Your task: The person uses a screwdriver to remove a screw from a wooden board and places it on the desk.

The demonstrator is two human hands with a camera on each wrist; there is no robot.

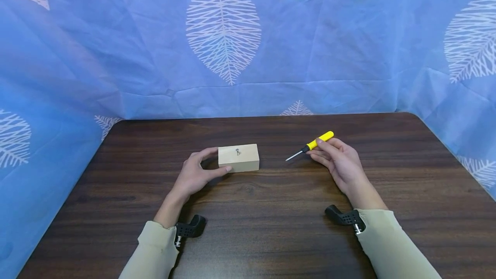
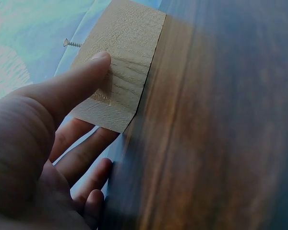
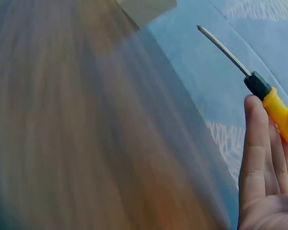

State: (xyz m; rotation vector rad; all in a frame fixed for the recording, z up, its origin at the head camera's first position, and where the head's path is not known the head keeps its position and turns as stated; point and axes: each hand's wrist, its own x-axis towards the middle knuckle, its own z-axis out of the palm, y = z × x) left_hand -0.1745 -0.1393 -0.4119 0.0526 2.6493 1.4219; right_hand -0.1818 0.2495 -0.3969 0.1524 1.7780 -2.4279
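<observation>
On the dark-brown wood-grain table [image 1: 252,227], the left hand [image 1: 193,172] pinched a pale rectangular wooden block [image 1: 245,160] bearing a protruding metal screw [image 1: 238,152], left of the right hand [image 1: 342,162], which pinched a yellow-handled, steel-shafted screwdriver [image 1: 313,144].

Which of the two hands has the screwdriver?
The right hand: it holds the yellow-handled screwdriver, tip pointing toward the block. The left hand instead grips one end of the wooden block, whose top has a screw sticking up.
</observation>
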